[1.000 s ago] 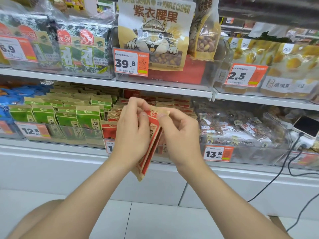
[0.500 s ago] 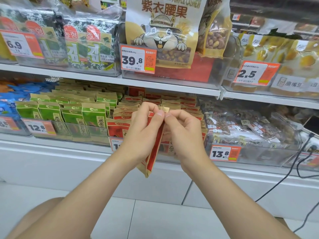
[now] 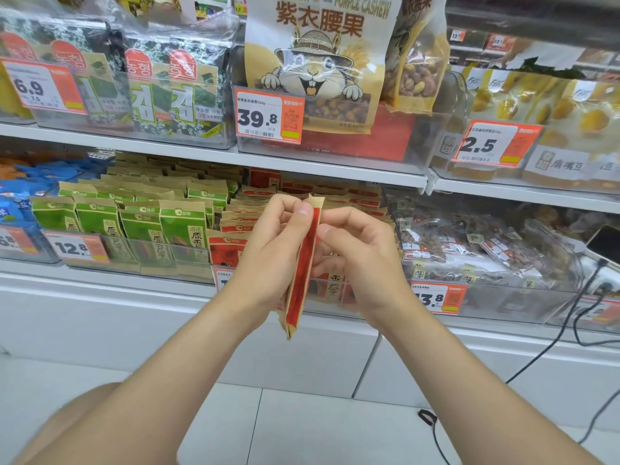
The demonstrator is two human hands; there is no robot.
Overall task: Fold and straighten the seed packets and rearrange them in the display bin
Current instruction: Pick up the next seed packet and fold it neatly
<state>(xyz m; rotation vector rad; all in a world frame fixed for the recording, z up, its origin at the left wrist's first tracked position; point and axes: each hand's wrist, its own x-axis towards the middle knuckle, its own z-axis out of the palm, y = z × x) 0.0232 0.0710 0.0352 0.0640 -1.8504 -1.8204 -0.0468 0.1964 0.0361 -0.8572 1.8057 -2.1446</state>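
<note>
A red and tan seed packet [image 3: 302,273] stands edge-on and upright in front of the lower shelf. My left hand [image 3: 271,250] grips it from the left, fingers curled round its upper part. From the right, my right hand [image 3: 355,250] pinches the packet just under its tan top flap. Behind both hands is the clear display bin [image 3: 375,305], packed with rows of the same red packets [image 3: 335,196]. Much of the bin's front is hidden by my hands.
A bin of green seed packets [image 3: 141,223] sits left of the red ones, and bagged nuts [image 3: 476,243] lie to the right. The shelf above holds seaweed packs [image 3: 167,92] and a cashew bag [image 3: 318,62]. A phone [image 3: 604,243] with cables hangs at the far right.
The packet has turned from tilted to upright and edge-on. Both hands have closed in on its top, pressing the flap flat. The view has shifted slightly down and left.
</note>
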